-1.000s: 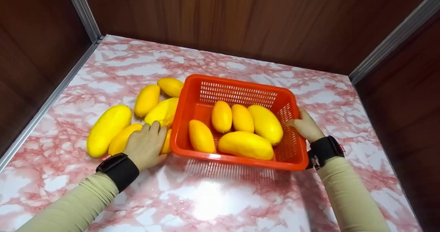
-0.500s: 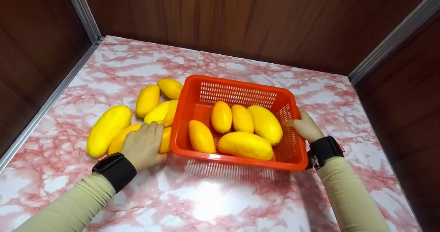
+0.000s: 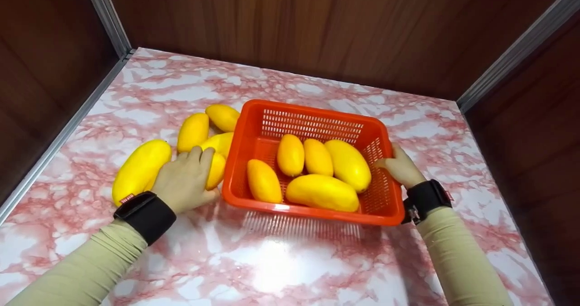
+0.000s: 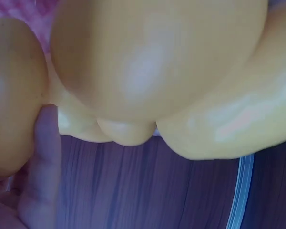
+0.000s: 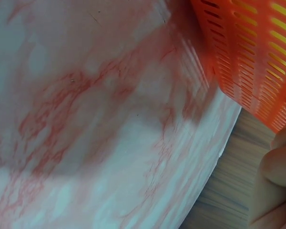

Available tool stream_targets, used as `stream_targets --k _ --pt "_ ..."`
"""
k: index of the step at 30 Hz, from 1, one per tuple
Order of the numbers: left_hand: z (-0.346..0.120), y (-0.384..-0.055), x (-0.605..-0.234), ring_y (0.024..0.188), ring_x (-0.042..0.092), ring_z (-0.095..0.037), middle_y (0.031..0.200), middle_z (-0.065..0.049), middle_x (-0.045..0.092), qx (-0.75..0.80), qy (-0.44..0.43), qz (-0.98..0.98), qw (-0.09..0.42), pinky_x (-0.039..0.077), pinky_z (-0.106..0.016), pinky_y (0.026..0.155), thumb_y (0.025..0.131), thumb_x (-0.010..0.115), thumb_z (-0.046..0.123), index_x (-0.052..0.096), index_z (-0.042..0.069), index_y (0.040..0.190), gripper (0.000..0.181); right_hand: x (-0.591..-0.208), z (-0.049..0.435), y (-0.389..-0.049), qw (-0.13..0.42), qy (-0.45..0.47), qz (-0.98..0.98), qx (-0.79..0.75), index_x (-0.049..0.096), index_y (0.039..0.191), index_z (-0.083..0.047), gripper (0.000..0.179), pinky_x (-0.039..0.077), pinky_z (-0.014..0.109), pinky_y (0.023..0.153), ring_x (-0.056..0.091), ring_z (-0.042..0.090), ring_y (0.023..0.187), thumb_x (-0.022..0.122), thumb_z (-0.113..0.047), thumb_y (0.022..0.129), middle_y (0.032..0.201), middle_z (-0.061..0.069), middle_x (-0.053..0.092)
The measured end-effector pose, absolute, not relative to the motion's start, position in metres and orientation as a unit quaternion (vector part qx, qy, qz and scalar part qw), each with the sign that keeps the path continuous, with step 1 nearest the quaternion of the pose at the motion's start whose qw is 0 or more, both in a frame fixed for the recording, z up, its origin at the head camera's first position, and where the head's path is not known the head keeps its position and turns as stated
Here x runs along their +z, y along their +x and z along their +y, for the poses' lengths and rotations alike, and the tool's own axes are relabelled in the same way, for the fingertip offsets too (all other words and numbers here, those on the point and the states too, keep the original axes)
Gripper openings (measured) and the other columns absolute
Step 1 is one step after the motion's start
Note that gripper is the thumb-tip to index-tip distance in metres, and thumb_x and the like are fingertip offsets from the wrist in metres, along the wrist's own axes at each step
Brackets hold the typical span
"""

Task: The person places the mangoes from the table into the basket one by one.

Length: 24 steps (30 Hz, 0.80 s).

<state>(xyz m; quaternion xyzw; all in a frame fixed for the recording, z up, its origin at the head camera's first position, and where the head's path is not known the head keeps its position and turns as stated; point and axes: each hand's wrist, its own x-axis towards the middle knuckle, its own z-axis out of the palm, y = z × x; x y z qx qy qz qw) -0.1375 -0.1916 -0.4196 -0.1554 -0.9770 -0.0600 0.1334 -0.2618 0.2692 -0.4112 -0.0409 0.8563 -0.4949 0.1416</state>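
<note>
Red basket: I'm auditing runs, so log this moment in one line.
right hand: grips red basket | left hand: holds yellow fruit outside basket | inside: five fruits

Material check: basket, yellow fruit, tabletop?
Basket: likely molded plastic, semi-gloss; uniform orange-red, slotted walls, highlight along rim.
Yellow fruit: smooth, satin surface with soft highlights; real skin or plastic/foam imitation, can't tell.
Tabletop: glossy, red-and-white marbling, strong glare; perhaps laminate or film, stone not ruled out.
</note>
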Motion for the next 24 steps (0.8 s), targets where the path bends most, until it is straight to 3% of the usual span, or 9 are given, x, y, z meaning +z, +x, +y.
stream_targets --k 4,13,24 --pt "-0.194 -0.139 -0.414 0.081 0.053 -0.038 0.096 -0.021 0.051 -0.059 -0.148 -0.977 0.141 0.048 -0.050 0.055 0.070 0.069 0.037 0.045 -0.007 0.124 0.074 -0.411 0.269 -0.262 0.141 -0.043 0.856 -0.496 0.038 0.131 0.010 0.050 0.056 0.043 0.069 0.067 0.033 0.082 0.054 0.001 0.084 0.115 0.033 0.054" --pt "-0.197 -0.141 -0.404 0.074 0.054 -0.037 0.090 -0.023 0.058 -0.061 -0.122 -0.980 0.144 0.047 -0.050 0.054 0.073 0.065 0.044 0.044 -0.008 0.130 0.080 -0.408 0.268 -0.261 0.149 -0.038 0.851 -0.502 0.036 0.133 0.012 0.050 0.056 0.044 0.071 0.066 0.035 0.084 0.052 0.004 0.086 0.117 0.034 0.053" --pt "-0.195 -0.142 -0.391 0.085 0.057 -0.042 0.105 -0.025 0.060 -0.067 -0.110 -0.979 0.160 0.048 -0.055 0.059 0.077 0.066 0.044 0.047 -0.002 0.133 0.075 -0.412 0.270 -0.262 0.146 -0.028 0.853 -0.501 0.033 0.134 0.010 0.054 0.055 0.043 0.072 0.065 0.034 0.086 0.054 0.001 0.085 0.119 0.032 0.052"
